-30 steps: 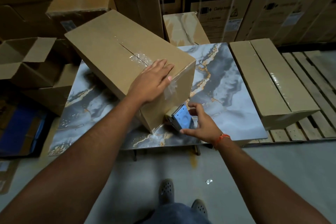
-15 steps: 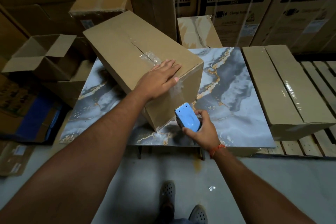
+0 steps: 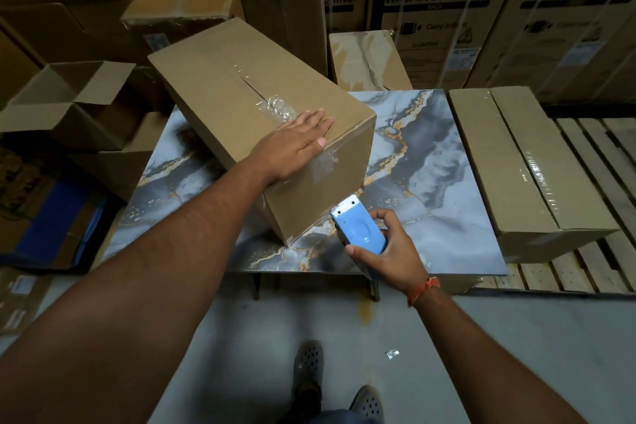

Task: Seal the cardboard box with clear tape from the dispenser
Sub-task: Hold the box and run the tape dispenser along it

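**Near end taped, centre seam only partly covered**

The cardboard box (image 3: 261, 120) sits skewed on the marble-patterned table (image 3: 430, 182), one near corner reaching close to the table's front edge. The left hand (image 3: 292, 144) lies flat and spread on the box top at the near end, palm down, pressing on the clear tape (image 3: 275, 105) where it runs over the edge and down the end face. The fingers are not clenched around anything; they are just bearing down.

The right hand (image 3: 389, 244) is wrapped around the blue tape dispenser (image 3: 359, 231), toothed blade pointing up and away, held above the table just beside the box's near corner and clear of the cardboard. No strip appears to link it to the box, so the tape looks already cut.

Judging progress: the near end of the centre seam carries crinkled tape, folded onto the end face. Further along, the seam looks like a dark open slit with only faint shine beyond it, so a longer run is probably left. The far end cannot be judged from here.
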